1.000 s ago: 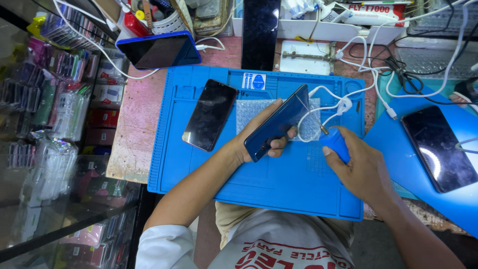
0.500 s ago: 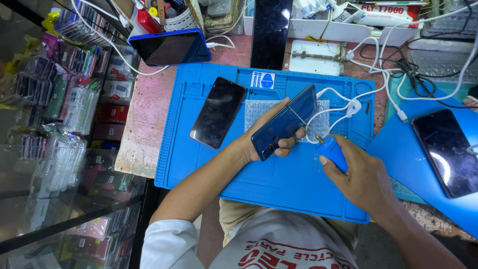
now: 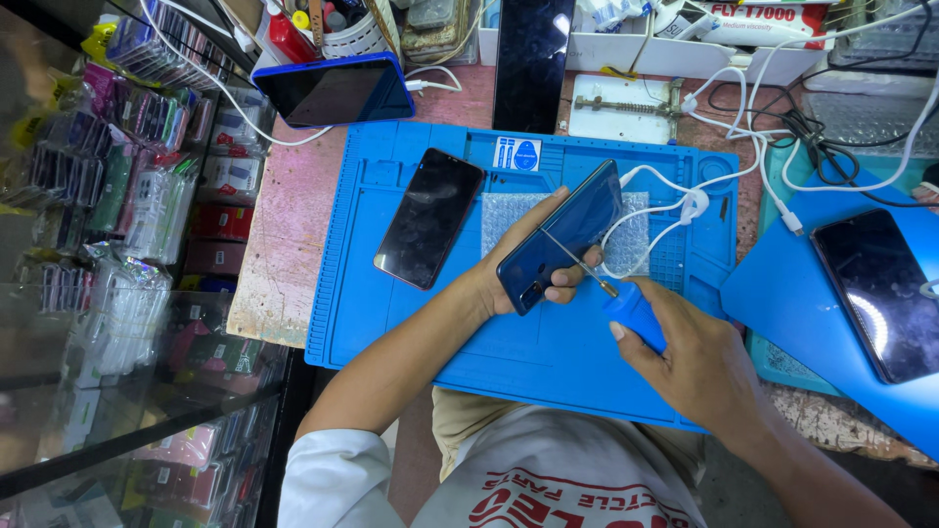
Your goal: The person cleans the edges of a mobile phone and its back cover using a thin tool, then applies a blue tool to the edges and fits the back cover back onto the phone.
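Ribbed blue mat (image 3: 391, 332) | left hand (image 3: 518, 264) grips glossy dark phone (image 3: 562, 235) | right hand (image 3: 699, 367) clasps blue-handled screwdriver (image 3: 626, 305)

I'm looking at a phone repair shop. A ridged blue silicone work mat (image 3: 391, 323) carries loose black smartphones (image 3: 428, 218). Beside it, a glass display case (image 3: 108, 244) holds packaged accessories.

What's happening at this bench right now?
A person seated at a blue work mat holds a dark blue phone tilted up in the left hand, back side facing the camera. The right hand grips a blue-handled screwdriver whose thin shaft reaches the phone's edge. A second phone lies screen-up on the mat to the left, untouched. A white cable loops across the mat behind the held phone.
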